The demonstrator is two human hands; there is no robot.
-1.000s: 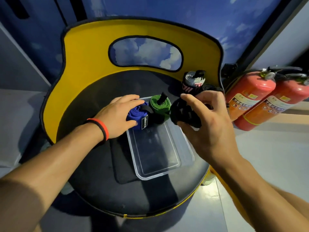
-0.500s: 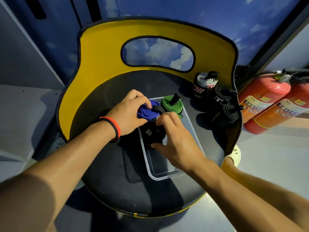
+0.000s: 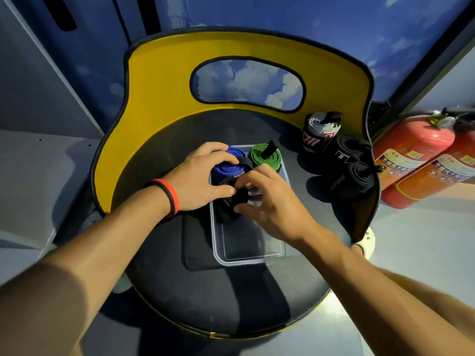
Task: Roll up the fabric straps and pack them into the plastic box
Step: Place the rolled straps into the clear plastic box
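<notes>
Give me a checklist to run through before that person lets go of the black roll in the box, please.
1. The black roll sits inside the box: ok, just in front of the blue roll.
2. The right hand grips it: ok.
3. The left hand steadies the blue roll: ok.
4. The black roll is wound tight: cannot tell, fingers cover it.
5. Space left in the box: ok, the near half is bare.
6. All rolls packed: not ok, three rolls wait on the seat.

In the plastic box (image 3: 246, 258), the right hand (image 3: 270, 201) pinched a black roll (image 3: 231, 201) just beside the blue roll (image 3: 228, 168), which the left hand (image 3: 199, 178) apparently gripped.
</notes>
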